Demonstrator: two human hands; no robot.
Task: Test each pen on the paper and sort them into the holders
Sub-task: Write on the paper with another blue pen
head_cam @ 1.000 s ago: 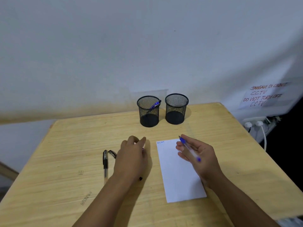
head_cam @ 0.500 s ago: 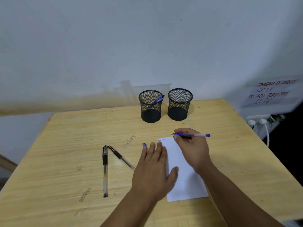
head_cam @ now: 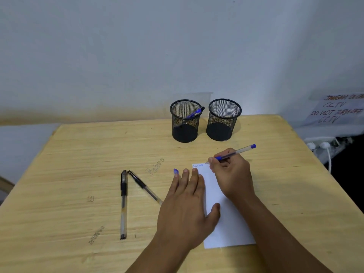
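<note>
- The right hand (head_cam: 233, 174) grips a blue pen (head_cam: 234, 153) in a writing hold, fingers pinched round the barrel near the tip, the blue end cap pointing up and to the right
- The pen's tip meets the top edge of the white paper (head_cam: 226, 223), just right of a short line of blue writing (head_cam: 198, 165) in the sheet's top left corner
- The left hand (head_cam: 187, 203) lies flat with fingers spread and grasping nothing, palm down on the left edge of the paper, thumb on the sheet
- A small blue cap (head_cam: 175, 171) sits at the tip of the left hand's outer fingers
- Two black pens lie on the wooden table (head_cam: 69, 164) to the left of the hands: one (head_cam: 123, 203) runs straight toward the viewer, the other (head_cam: 144, 187) slants to the right, their far ends nearly touching
- Two black mesh holders stand side by side at the table's far edge; the left holder (head_cam: 185, 121) has one blue pen (head_cam: 194, 114) leaning in it, the right holder (head_cam: 223, 120) shows no pen
- A handwritten notice (head_cam: 338, 109) hangs on the wall at right
</note>
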